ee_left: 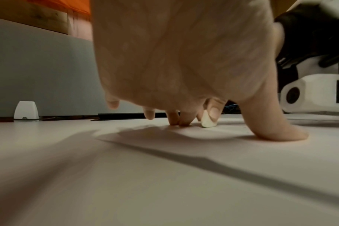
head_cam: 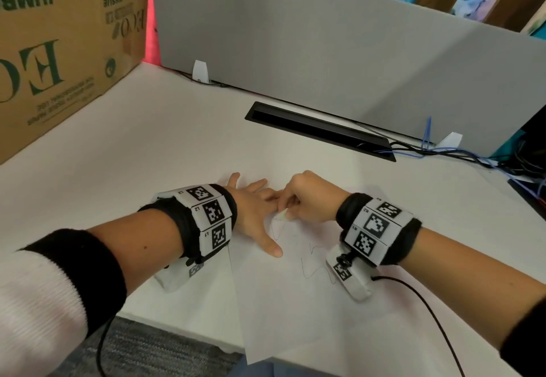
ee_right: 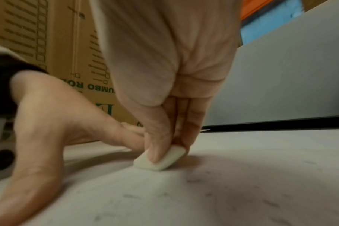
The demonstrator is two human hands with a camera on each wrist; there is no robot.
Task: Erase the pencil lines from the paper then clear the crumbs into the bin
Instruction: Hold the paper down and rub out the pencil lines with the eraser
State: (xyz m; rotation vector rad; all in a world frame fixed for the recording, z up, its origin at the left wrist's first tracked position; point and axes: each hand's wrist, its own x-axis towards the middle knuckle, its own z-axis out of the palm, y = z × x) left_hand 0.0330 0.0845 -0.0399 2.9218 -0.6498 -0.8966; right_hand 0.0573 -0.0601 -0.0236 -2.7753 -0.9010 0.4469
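A white sheet of paper (head_cam: 295,302) lies on the desk, overhanging its near edge, with a wavy pencil line (head_cam: 307,264) drawn across it. My left hand (head_cam: 260,214) lies flat on the paper with fingers spread, pressing it down. My right hand (head_cam: 301,202) pinches a small white eraser (head_cam: 280,215) between thumb and fingers, its lower edge on the paper at the line's upper end, just right of my left fingers. The eraser (ee_right: 161,159) shows clearly in the right wrist view, and small (ee_left: 208,120) in the left wrist view. Dark crumbs (ee_right: 194,180) speckle the paper.
A large cardboard box (head_cam: 59,51) stands at the back left. A grey partition (head_cam: 339,51) runs along the desk's rear, with a black cable slot (head_cam: 319,129) before it. Cables (head_cam: 472,158) trail at the right. No bin is in view.
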